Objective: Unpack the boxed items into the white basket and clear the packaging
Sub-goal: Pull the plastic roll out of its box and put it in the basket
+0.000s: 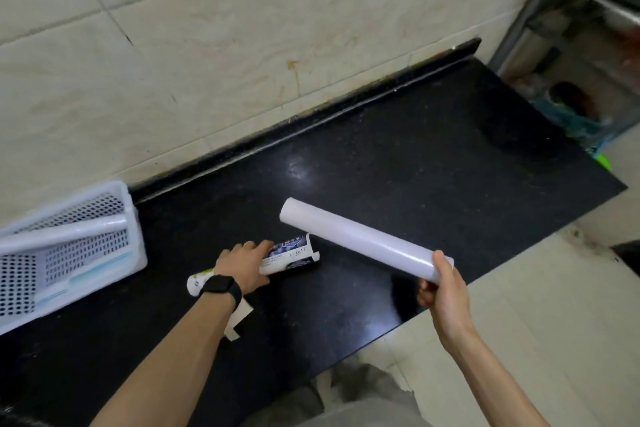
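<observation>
While L fingers [258, 248] grip box [289, 255] on black counter [415, 166], R fingers [438, 262] grip roll [360, 239].

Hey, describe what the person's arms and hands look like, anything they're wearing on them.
Both forearms are bare, with no sleeves in view and no gloves. The left hand has a black smartwatch on a black band around the wrist, its dark rectangular face turned up. The right hand and its wrist carry nothing: no watch or bracelet shows, and no rings are visible on either hand.

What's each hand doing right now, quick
Left hand: closed on the printed box lying on the black counter.
Right hand: closed around one end of the white roll, held above the counter.
</observation>
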A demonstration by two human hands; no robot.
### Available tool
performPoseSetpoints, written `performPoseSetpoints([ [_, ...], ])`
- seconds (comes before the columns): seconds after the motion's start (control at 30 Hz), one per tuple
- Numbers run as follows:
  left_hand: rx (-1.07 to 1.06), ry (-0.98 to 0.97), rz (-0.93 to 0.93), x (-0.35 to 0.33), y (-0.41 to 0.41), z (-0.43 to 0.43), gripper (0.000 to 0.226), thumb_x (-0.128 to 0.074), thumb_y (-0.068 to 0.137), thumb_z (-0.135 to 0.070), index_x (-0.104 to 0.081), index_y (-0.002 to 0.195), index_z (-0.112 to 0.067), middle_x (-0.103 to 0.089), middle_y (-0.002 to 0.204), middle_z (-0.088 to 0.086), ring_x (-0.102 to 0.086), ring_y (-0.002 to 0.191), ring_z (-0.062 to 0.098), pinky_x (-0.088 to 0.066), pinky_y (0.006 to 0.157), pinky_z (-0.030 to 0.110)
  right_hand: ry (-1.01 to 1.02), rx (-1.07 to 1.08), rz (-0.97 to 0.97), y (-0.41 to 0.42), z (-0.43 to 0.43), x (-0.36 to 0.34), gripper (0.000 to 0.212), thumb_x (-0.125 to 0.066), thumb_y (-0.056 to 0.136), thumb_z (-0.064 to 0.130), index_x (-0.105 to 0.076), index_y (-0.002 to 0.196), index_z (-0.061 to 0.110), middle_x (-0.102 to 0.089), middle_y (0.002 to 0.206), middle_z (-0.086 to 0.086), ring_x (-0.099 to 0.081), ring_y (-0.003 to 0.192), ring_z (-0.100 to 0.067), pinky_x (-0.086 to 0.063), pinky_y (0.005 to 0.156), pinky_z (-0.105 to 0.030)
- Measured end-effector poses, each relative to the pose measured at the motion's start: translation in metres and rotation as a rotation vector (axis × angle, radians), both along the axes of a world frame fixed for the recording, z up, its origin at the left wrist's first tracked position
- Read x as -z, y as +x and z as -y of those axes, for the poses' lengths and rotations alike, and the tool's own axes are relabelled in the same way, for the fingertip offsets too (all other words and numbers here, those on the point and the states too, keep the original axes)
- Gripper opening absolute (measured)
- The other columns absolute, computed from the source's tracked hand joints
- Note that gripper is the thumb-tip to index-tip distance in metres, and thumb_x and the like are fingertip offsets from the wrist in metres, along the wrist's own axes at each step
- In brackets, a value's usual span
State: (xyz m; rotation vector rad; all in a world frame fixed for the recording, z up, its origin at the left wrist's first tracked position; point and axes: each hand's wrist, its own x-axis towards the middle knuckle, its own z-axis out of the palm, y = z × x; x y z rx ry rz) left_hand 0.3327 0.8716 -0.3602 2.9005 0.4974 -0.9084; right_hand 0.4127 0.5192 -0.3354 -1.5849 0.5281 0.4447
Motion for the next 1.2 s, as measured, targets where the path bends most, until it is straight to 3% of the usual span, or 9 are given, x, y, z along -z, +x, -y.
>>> performPoseSetpoints([
  [0.2,-0.18,-0.216,0.069,0.001,-0.02,-0.004,0.096,-0.074,0.075,-0.059,-0.025,0.154,-0.034,-0.042,0.152,0.002,-0.042,0.136,0.026,-0.034,0.111,0.043,0.004,-0.072,-0.016,-0.016,-0.011,0.008,0.049,-0.055,0.079,0.065,-0.055,0.089,0.017,-0.049,0.058,0.001,-0.038,0.046,-0.011,-0.032,0.047,-0.031],
  [0.37,-0.995,-0.862,0.485,-0.034,-0.041,-0.015,0.055,-0.062,0.094,-0.023,-0.044,0.145,-0.024,-0.047,0.148,0.009,-0.048,0.129,0.021,-0.039,0.103,0.032,0.047,-0.184,-0.02,-0.013,-0.038,0.012,0.047,-0.059,0.08,0.063,-0.056,0.088,0.017,-0.048,0.058,0.0,-0.036,0.046,-0.011,-0.031,0.046,-0.03],
  [0.43,-1.297,-1.096,0.612,-0.053,-0.058,-0.025,0.045,-0.055,0.097,-0.033,-0.048,0.141,-0.027,-0.054,0.139,0.008,-0.055,0.122,0.024,-0.041,0.105,0.041,0.095,-0.251,-0.022,-0.009,-0.058,0.011,0.047,-0.06,0.078,0.063,-0.057,0.09,0.017,-0.047,0.058,0.001,-0.036,0.047,-0.012,-0.03,0.046,-0.031],
  [0.5,-1.384,-1.22,0.675,-0.07,-0.079,-0.037,0.054,-0.058,0.092,-0.053,-0.047,0.14,-0.032,-0.058,0.13,0.005,-0.06,0.118,0.028,-0.045,0.105,0.046,0.141,-0.345,-0.023,-0.007,-0.084,0.009,0.047,-0.062,0.078,0.063,-0.057,0.091,0.018,-0.047,0.058,0.001,-0.035,0.048,-0.012,-0.028,0.047,-0.031],
  [0.57,-1.374,-1.231,0.729,-0.081,-0.101,-0.049,0.061,-0.066,0.084,-0.054,-0.05,0.139,-0.033,-0.058,0.128,0.001,-0.064,0.114,0.029,-0.053,0.095,0.043,0.16,-0.456,-0.01,-0.007,-0.113,0.006,0.047,-0.062,0.079,0.062,-0.055,0.09,0.017,-0.046,0.059,-0.001,-0.035,0.049,-0.013,-0.029,0.046,-0.03],
  [0.67,-1.467,-1.226,0.933,-0.09,-0.136,-0.069,0.04,-0.07,0.088,-0.033,-0.064,0.127,-0.023,-0.059,0.129,0.005,-0.062,0.117,0.027,-0.06,0.079,0.036,0.169,-0.621,0.013,-0.012,-0.161,-0.001,0.048,-0.061,0.079,0.063,-0.053,0.089,0.017,-0.046,0.06,-0.002,-0.036,0.048,-0.012,-0.032,0.043,-0.027],
  [0.87,-1.71,-1.114,1.267,-0.102,-0.222,-0.115,0.032,-0.074,0.088,-0.028,-0.069,0.117,-0.016,-0.071,0.113,0.003,-0.072,0.098,0.019,-0.06,0.072,0.033,0.207,-0.989,0.011,-0.042,-0.263,-0.017,0.059,-0.059,0.082,0.065,-0.06,0.103,0.011,-0.057,0.068,-0.008,-0.047,0.057,-0.018,-0.041,0.058,-0.038],
  [1.03,-1.797,-0.987,1.467,-0.112,-0.281,-0.171,0.025,-0.071,0.091,-0.026,-0.07,0.114,-0.016,-0.074,0.108,-0.001,-0.072,0.096,0.016,-0.061,0.07,0.032,0.131,-1.224,-0.002,-0.078,-0.345,-0.025,0.046,-0.057,0.091,0.062,-0.065,0.111,0.021,-0.074,0.093,-0.006,-0.064,0.068,-0.014,-0.051,0.062,-0.029],
  [1.2,-1.826,-0.835,1.61,-0.116,-0.308,-0.241,0.032,-0.07,0.092,-0.026,-0.065,0.119,-0.011,-0.067,0.115,0.004,-0.067,0.103,0.019,-0.059,0.072,0.032,-0.013,-1.248,0.076,-0.104,-0.421,-0.02,0.046,-0.046,0.094,0.065,-0.058,0.12,0.029,-0.066,0.117,0.004,-0.064,0.107,-0.018,-0.053,0.097,-0.043],
])
